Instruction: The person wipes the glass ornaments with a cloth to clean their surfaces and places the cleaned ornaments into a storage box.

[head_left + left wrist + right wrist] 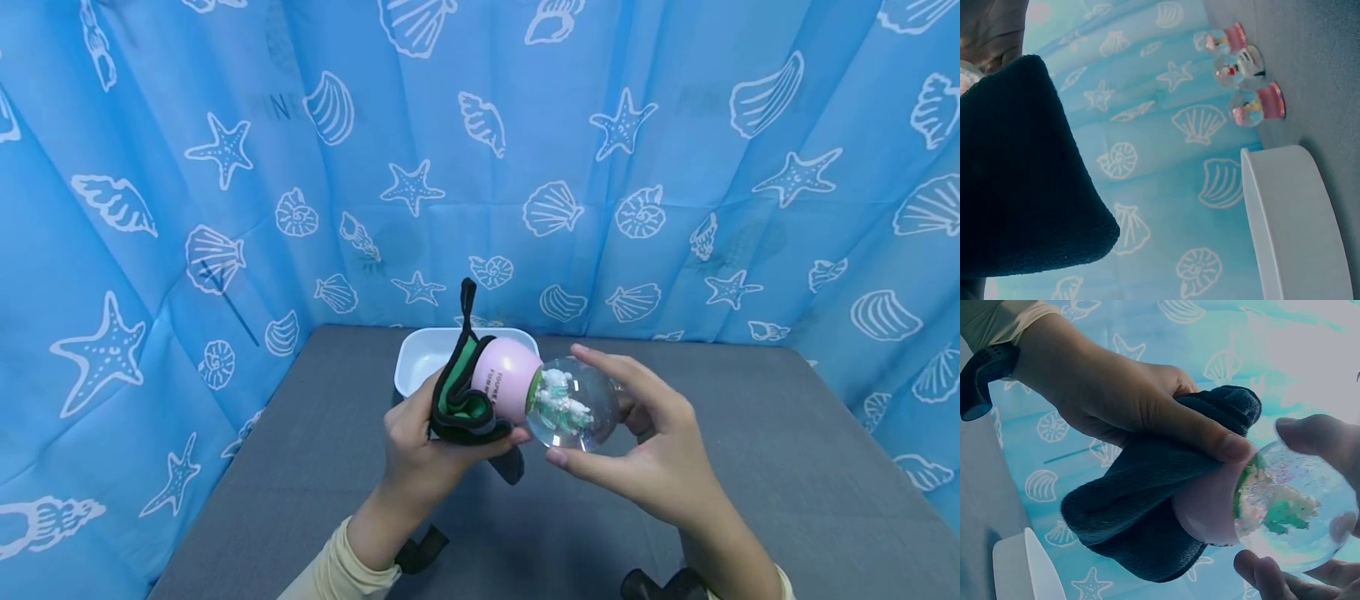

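Note:
A snow globe (573, 410) lies sideways in the air between both hands, its pink base (507, 379) to the left and its clear dome to the right. My left hand (418, 442) grips the base through a folded dark cloth (450, 404) with green inside; in the right wrist view the thumb (1233, 445) presses on the base. My right hand (663, 467) holds the dome, thumb and fingers spread around it. White and green figures show inside the dome. In the left wrist view the cloth (1029, 181) hides most of the globe.
Behind the hands a white tub (408, 371) stands on the grey table (810, 467). Three smaller snow globes, among them a pink-based one (1257, 105), stand near the tub in the left wrist view. A blue shell-patterned curtain (525, 158) hangs at the back.

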Action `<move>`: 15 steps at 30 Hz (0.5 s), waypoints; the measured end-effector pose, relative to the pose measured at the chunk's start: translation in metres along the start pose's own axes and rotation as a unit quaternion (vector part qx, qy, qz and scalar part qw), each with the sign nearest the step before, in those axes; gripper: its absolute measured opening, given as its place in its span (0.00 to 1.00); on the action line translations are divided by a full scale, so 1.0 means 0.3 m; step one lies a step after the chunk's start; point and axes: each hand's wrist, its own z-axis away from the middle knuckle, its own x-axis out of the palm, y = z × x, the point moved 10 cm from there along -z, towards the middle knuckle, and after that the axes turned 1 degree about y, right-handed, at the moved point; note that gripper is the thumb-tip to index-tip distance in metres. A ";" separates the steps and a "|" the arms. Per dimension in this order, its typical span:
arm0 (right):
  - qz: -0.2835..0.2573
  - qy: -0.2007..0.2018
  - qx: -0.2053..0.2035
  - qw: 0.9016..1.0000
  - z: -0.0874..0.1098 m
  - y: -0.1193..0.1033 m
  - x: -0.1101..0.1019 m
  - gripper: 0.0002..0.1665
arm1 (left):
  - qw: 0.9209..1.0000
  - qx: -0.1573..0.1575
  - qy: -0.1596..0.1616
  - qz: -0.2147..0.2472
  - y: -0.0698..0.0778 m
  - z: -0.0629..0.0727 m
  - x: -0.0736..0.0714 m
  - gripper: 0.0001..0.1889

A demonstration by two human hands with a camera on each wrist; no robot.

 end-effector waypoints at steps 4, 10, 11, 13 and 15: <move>0.005 0.017 0.020 1.000 0.003 0.009 -0.004 0.53 | 1.000 -0.006 -0.003 0.007 -0.002 0.001 0.002 0.37; -0.005 0.032 0.048 0.998 0.004 0.023 -0.004 0.46 | 1.000 0.000 -0.002 0.000 0.008 -0.002 0.003 0.38; -0.008 0.032 0.060 0.998 0.004 0.029 -0.003 0.44 | 1.000 0.002 -0.003 -0.001 0.011 -0.003 0.004 0.38; -0.012 0.029 0.088 0.996 0.004 0.047 0.000 0.38 | 1.000 0.004 -0.008 -0.002 0.016 -0.003 0.008 0.38; -0.012 0.024 0.117 0.993 0.005 0.066 0.004 0.31 | 1.000 0.005 -0.013 -0.003 0.019 -0.003 0.012 0.39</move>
